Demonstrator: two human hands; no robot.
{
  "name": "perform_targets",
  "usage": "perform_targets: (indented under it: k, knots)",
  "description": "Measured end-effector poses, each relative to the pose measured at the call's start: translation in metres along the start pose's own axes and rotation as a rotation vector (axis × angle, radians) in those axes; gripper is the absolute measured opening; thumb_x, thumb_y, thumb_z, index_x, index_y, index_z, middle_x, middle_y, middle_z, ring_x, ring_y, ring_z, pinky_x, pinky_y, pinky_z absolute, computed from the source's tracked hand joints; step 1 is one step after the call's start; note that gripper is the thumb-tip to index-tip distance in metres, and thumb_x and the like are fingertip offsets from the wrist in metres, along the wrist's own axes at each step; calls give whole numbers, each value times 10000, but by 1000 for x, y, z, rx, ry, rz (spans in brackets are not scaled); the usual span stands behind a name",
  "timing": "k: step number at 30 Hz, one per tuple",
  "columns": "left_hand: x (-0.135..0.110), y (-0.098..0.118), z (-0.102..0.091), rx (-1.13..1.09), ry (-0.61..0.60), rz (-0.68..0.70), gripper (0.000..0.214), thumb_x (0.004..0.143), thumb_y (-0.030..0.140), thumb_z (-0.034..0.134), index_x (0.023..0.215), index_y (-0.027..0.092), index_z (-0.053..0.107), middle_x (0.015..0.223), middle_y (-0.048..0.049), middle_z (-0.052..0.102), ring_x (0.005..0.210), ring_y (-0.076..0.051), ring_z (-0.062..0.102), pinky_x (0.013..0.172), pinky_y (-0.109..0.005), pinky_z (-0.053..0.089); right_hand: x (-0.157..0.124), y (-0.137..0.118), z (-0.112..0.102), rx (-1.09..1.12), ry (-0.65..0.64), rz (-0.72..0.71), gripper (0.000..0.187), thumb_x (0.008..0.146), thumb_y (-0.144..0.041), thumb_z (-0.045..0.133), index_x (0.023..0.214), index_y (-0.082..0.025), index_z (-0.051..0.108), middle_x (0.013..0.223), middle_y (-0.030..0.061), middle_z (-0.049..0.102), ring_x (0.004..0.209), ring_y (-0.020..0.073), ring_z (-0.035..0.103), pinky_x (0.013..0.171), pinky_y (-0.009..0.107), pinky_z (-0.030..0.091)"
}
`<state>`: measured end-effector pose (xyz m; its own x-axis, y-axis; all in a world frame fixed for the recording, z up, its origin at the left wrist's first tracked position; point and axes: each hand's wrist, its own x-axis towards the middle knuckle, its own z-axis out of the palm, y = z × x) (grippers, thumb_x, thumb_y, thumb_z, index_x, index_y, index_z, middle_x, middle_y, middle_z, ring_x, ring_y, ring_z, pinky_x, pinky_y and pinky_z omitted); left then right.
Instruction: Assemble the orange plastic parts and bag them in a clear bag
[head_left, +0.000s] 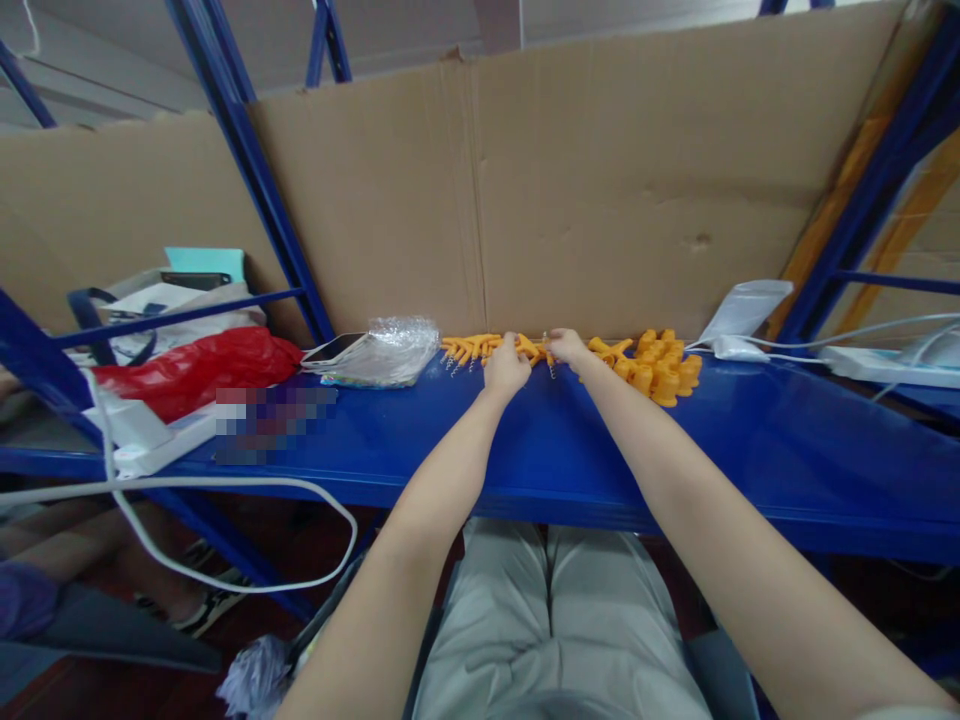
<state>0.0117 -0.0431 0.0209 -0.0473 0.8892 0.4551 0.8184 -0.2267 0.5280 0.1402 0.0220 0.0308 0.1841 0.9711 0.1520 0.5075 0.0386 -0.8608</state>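
Both arms reach to the back of the blue shelf. My left hand [507,368] is closed, its fingertips on an orange plastic piece [534,350] in a row. My right hand [567,346] sits just right of it, thumb and fingers pinched together; what lies between them is too small to make out. A coiled metal wire [553,371] hangs just below those fingertips. To the left runs a row of slim orange pieces [469,348] with spiral metal ends. Right of my right hand are more orange pieces [611,350] and a cluster of orange cup-shaped parts [660,368].
Tall cardboard [585,190] backs the shelf [555,470]. Clear plastic bags [401,355] and a phone [334,350] lie left, beyond them a red bag [206,370] and white power strip [172,435]. A white cable [247,483] loops over the front edge. Another person's legs [97,545] show at lower left.
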Motion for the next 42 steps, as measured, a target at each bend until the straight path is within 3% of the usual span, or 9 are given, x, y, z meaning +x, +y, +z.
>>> perform_targets:
  k: [3,6,9,12,20,27,33,37,42]
  knots:
    - [0,0,0,-9,12,6,342,872,143,505,1207,207,525,1014,-107,727,1028,-229,673,910,-355,504,-1,4,-19,-163,29,-80,432,766,-11,624,1176,-138,670,1262,142,661,1200,220,596,995,305,451]
    - [0,1,0,-14,7,13,340,869,133,511,1201,203,533,1003,-109,730,1029,-234,673,909,-361,505,-6,6,-38,-677,56,-182,352,816,-106,614,1157,-141,696,1247,177,668,1227,289,587,1032,417,427]
    - [0,1,0,-1,-6,15,350,872,126,499,1216,185,534,1003,-120,730,1017,-239,677,898,-359,507,-12,8,-49,-940,-3,-140,391,845,-145,595,1229,-119,666,1228,211,670,1222,313,592,1028,471,413]
    - [0,1,0,14,-12,13,352,878,139,498,1225,183,533,1006,-117,731,1007,-233,679,889,-346,504,-16,10,-49,-1029,-62,-68,434,863,-173,582,1290,-120,632,1279,218,641,1252,333,564,1016,500,413]
    - [-1,3,-3,35,-37,9,353,887,146,500,1238,178,532,1057,-115,731,1051,-220,671,903,-321,497,-22,13,-38,-1090,-91,-17,478,862,-147,552,1338,-149,593,1392,205,554,1287,339,517,1006,532,400]
    - [-3,5,-4,69,-47,12,353,889,147,492,1236,188,541,1058,-103,733,1056,-213,671,913,-310,492,-28,19,-31,-1104,-5,-93,450,882,-151,492,1318,-130,601,1353,209,564,1291,306,485,1040,513,334]
    - [-1,4,-2,70,-28,29,336,881,144,502,1206,201,564,1024,-84,741,1033,-211,678,907,-311,499,-31,11,-32,-980,144,-179,399,885,-193,493,1228,-66,650,1269,241,611,1230,322,532,1003,455,370]
    - [-1,2,2,7,-9,113,286,885,169,526,1162,202,586,959,-66,745,963,-209,690,887,-324,509,-35,-4,-38,-819,220,-195,393,889,-233,487,1189,-53,666,1211,258,648,1189,336,580,982,434,402]
    - [-2,4,8,-140,-60,341,283,888,339,592,1140,210,592,897,-23,736,882,-177,686,857,-302,515,-40,-15,-44,-568,175,-154,317,880,-257,509,1096,-105,684,1139,208,697,1094,303,647,871,349,470]
